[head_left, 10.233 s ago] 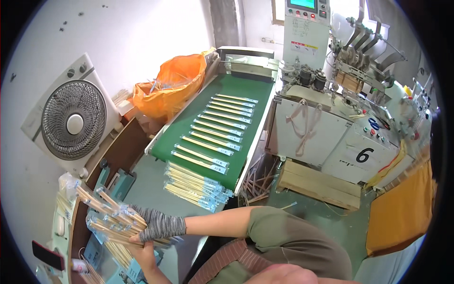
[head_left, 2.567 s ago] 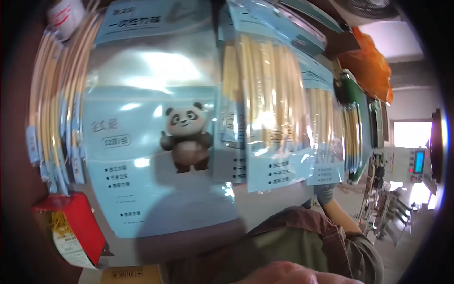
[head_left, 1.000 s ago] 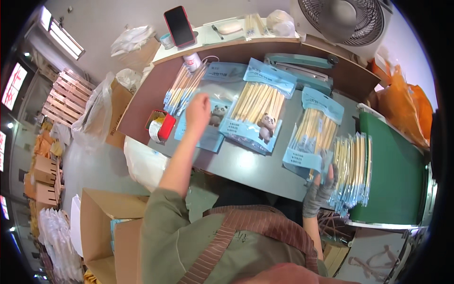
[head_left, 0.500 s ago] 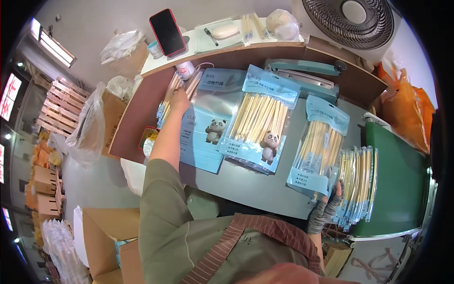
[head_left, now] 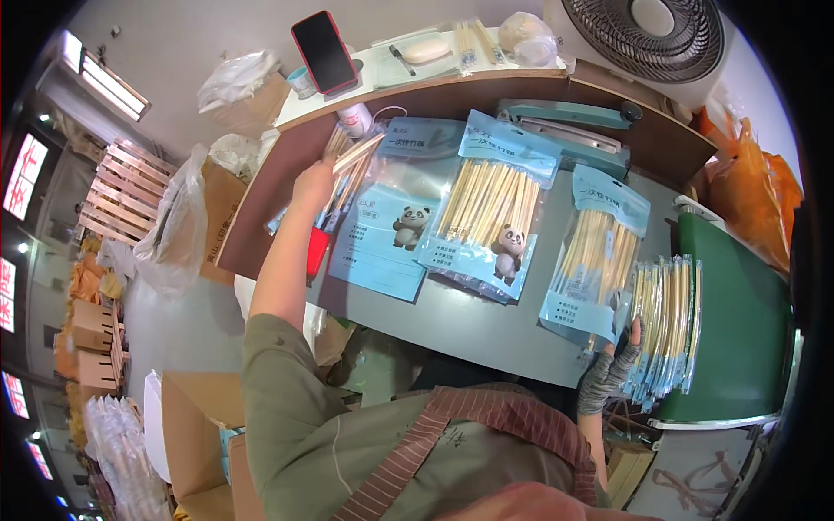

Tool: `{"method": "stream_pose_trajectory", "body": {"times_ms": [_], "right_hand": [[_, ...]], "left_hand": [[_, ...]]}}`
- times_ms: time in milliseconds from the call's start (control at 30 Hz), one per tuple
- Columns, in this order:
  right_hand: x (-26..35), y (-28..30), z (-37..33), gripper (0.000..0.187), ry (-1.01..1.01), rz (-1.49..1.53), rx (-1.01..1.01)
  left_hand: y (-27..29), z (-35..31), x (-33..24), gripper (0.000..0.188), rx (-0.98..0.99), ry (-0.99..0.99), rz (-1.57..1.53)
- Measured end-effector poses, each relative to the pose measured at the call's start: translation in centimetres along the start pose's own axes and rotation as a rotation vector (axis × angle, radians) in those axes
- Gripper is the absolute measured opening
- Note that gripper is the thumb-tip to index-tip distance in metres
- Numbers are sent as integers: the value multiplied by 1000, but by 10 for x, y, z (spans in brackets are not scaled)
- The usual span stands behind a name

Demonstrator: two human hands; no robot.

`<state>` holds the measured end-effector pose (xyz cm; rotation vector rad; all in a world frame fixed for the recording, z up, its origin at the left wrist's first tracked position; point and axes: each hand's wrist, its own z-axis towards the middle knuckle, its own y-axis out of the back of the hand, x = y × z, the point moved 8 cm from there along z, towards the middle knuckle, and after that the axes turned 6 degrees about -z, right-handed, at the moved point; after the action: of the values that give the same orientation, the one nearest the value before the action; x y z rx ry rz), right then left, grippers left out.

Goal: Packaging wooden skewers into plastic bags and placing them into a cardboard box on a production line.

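Note:
At the desk's left, my left hand (head_left: 314, 182) is closed on wrapped chopsticks (head_left: 358, 154), over a loose heap of more. To its right lies a flat blue-and-clear pouch (head_left: 369, 234) with a panda print. Beside that is a pouch filled with chopsticks (head_left: 491, 200). My right hand (head_left: 622, 346), in a grey striped sleeve, grips the lower right corner of another filled pouch (head_left: 591, 252); its fingers are partly hidden. A chopstick end sticks out at that pouch's bottom. A row of wrapped chopsticks (head_left: 669, 326) lies right beside this hand.
A teal bar sealer (head_left: 565, 126) stands at the back of the desk. On the shelf are a phone (head_left: 325, 52), a pen (head_left: 401, 60) and a fan (head_left: 651, 30). A red box (head_left: 318, 252) sits by my left forearm. Green surface (head_left: 738, 321) at right; open carton (head_left: 195, 408) lower left.
My left hand has drawn back a little toward me, and chopsticks now show raised and tilted in its grip. More of the red box shows. My right hand stays at the pouch corner.

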<state>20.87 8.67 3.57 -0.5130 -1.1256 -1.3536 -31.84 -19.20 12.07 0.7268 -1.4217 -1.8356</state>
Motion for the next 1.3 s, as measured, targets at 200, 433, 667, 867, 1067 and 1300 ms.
{"method": "stream_pose_trajectory", "body": {"times_ms": [200, 433, 667, 867, 1067, 1300], "right_hand": [[60, 27, -32, 39, 529, -252, -166], [87, -106, -13, 35, -602, 627, 851], [37, -56, -44, 28, -585, 429, 687], [38, -30, -69, 30, -652, 470, 679], [29, -20, -52, 33, -526, 460, 535], [42, -24, -51, 34, -565, 555, 577]], "left_hand": [[37, -118, -99, 31, 219, 215, -1160], [-15, -249, -310, 28, 647, 421, -2215], [-39, -321, -330, 36, 1074, 301, -2069], [-45, -348, -313, 37, 997, 375, -1822], [-40, -352, -323, 34, 1054, 349, -1883], [-32, -353, -325, 35, 1107, 235, -1878]]}}
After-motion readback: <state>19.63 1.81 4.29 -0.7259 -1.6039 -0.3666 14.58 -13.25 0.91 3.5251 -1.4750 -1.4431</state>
